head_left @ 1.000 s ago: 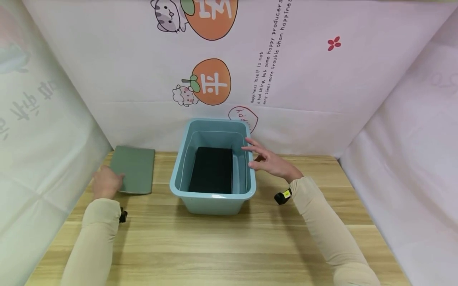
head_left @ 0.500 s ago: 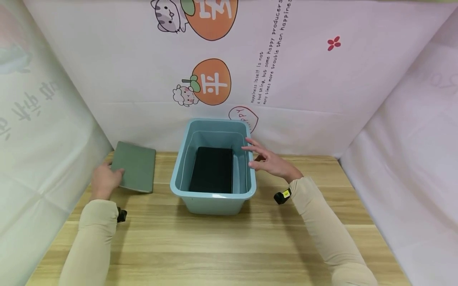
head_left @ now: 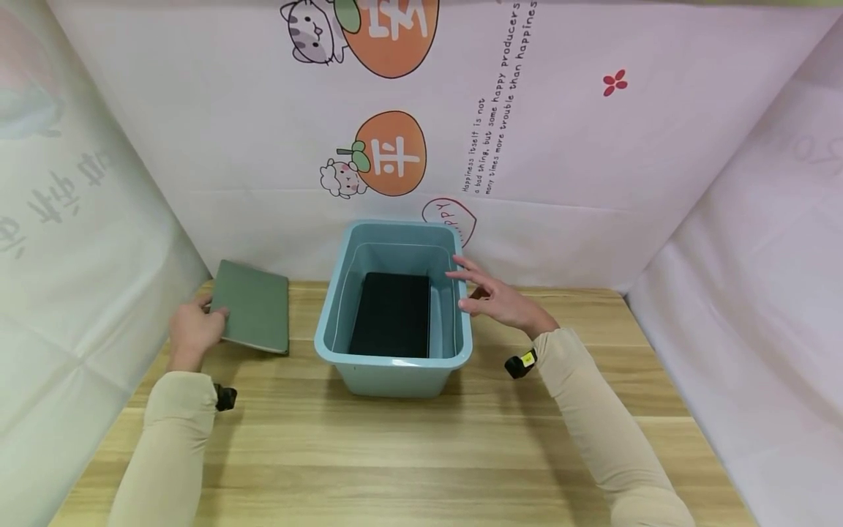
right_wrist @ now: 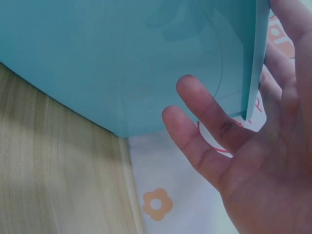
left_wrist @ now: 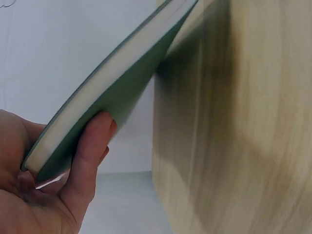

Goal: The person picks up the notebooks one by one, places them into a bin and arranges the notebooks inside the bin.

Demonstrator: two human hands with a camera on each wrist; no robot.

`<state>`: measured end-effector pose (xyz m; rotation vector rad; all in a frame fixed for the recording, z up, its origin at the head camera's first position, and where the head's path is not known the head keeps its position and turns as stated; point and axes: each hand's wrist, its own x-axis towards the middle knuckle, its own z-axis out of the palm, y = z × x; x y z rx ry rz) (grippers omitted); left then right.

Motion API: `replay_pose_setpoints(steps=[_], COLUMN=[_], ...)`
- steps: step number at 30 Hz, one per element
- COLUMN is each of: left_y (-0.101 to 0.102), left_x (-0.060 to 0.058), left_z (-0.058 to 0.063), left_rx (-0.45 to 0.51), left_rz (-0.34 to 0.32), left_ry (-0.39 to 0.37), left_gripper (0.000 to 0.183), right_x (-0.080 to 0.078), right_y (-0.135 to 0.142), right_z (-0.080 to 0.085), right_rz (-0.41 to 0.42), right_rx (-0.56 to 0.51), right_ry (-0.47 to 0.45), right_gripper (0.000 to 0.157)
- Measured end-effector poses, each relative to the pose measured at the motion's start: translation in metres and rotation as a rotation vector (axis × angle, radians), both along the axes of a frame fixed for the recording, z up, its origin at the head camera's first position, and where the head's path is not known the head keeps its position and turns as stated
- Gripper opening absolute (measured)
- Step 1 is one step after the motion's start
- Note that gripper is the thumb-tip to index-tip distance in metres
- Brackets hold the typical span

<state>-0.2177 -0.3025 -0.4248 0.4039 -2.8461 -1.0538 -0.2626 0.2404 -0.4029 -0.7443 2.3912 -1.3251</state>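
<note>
A green notebook is at the far left of the table, gripped at its left edge by my left hand. In the left wrist view, the pages of the notebook show along one side; it is tilted off the wood, with fingers curled against its underside. At the right rim of a blue plastic bin, my right hand has loosely spread fingers over and beside the edge. In the right wrist view two fingers of the hand hang outside the bin wall.
Inside the bin lies a flat black rectangular item, perhaps a book. The wooden table extends in front of the bin. White printed cloth stands behind, with cloth walls at both sides.
My left hand has gripped the notebook and lifted its near and left edges, tilting it and shifting it slightly right. The right hand and bin have stayed in place.
</note>
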Motion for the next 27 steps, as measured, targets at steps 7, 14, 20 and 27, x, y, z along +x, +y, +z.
replay_pose_setpoints(steps=[7, 14, 20, 27], left_y=[0.0, 0.002, 0.005, 0.012], left_x=[0.004, 0.009, 0.01, 0.015], left_z=[0.003, 0.014, 0.027, 0.04], left_rx=[0.074, 0.225, 0.229, 0.283], left_rz=[0.0, 0.064, 0.104, 0.166], left_ry=[-0.01, 0.033, 0.105, 0.152], left_gripper=[0.061, 0.062, 0.059, 0.058], right_x=[0.0, 0.001, 0.0, -0.001], right_y=[-0.001, -0.001, 0.0, 0.001], right_z=[-0.002, -0.001, -0.001, -0.005], right_rz=[-0.002, 0.004, 0.012, 0.018], right_rx=[-0.005, -0.01, -0.015, -0.037], right_ry=[-0.001, -0.004, 0.01, 0.023], right_gripper=[0.057, 0.057, 0.057, 0.057])
